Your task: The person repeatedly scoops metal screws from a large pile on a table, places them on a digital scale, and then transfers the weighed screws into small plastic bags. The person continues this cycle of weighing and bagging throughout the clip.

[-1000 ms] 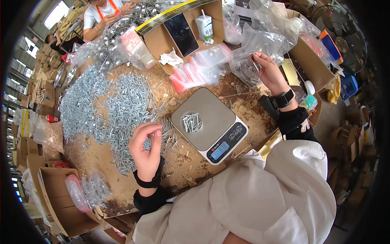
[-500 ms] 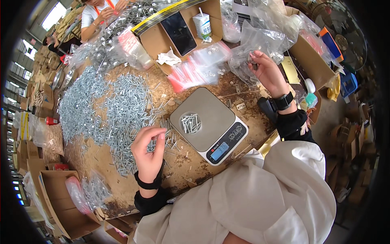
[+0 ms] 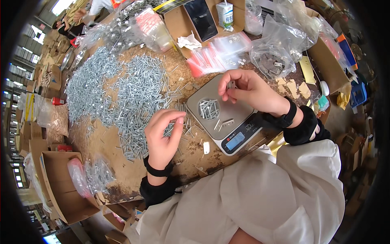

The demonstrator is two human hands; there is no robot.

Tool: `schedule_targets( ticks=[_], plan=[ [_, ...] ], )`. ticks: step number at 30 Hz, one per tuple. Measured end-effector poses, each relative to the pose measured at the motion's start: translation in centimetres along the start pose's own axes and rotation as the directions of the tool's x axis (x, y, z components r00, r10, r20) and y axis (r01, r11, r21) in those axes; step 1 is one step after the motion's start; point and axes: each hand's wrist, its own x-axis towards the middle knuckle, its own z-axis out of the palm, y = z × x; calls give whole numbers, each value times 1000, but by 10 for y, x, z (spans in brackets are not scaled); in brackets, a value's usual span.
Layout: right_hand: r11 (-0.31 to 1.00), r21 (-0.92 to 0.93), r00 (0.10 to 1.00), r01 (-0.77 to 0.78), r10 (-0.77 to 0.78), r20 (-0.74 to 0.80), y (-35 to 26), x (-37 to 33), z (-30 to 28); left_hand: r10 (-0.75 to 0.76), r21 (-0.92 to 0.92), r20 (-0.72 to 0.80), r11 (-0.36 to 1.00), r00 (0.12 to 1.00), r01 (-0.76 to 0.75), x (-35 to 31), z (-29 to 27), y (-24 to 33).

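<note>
Over the digital scale [image 3: 243, 109] my right hand [image 3: 254, 91] pinches a small metal bracket [image 3: 230, 85] between thumb and fingers. A small round clear dish of screws [image 3: 209, 109] stands on the scale's plate. Beside the dish, another small metal bracket [image 3: 226, 124] and a loose screw [image 3: 216, 124] lie on the plate. My left hand [image 3: 161, 136] hovers at the near edge of the screw pile [image 3: 140, 93], left of the scale. Its fingers are curled with the thumb close to them; whatever they may hold is hidden.
Clear bags with red edges [image 3: 219, 55] lie beyond the scale. A carton holding a phone [image 3: 201, 19] and a drink carton [image 3: 225, 15] stands behind them. A plastic bag with metal parts [image 3: 276, 63] is at the far right. A small white piece [image 3: 206, 147] lies near the scale.
My right hand has come from the plastic bag at far right to above the scale. A bracket and a loose screw now show on the plate. The view has shifted.
</note>
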Motion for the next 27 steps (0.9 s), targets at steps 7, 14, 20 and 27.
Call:
schedule_targets(
  ticks=[7,14,20,27],
  plan=[
    [925,-378,991,45,-88,-96,7,-15,-21,-150,72,112,987,982,142,-3,-4,3],
    [629,-773,862,-84,-343,-373,25,-23,-125,-268,142,53,955,962,259,-10,-25,6],
    [610,-779,808,-145,-381,-449,42,-26,-156,-509,423,177,812,843,402,-63,-59,26],
    [554,-819,794,-147,-428,-432,30,-27,-136,-592,468,54,726,804,503,-117,-30,28]
  ],
)
